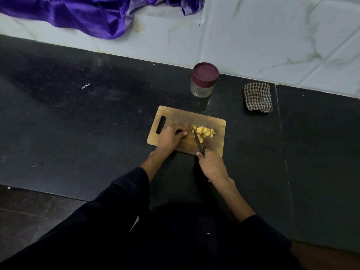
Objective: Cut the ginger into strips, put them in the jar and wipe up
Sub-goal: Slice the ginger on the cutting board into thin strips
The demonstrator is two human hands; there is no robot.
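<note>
A wooden cutting board (pixel 214 121) lies on the black counter. Yellow ginger slices (pixel 204 131) are piled on its right half. My left hand (pixel 169 138) rests on the board with its fingers curled, pinching a small piece of ginger just left of the pile. My right hand (pixel 211 165) grips the dark handle of a knife (pixel 198 140) at the board's near edge. The blade points away from me, its tip at the left side of the slices. A glass jar (pixel 203 80) with a maroon lid on stands behind the board.
A folded checked cloth (pixel 257 96) lies to the right of the jar near the wall. Purple satin fabric (pixel 81 14) hangs over the white tiled wall at the back left. The black counter (pixel 87 114) reaches to the left; its front edge is near me.
</note>
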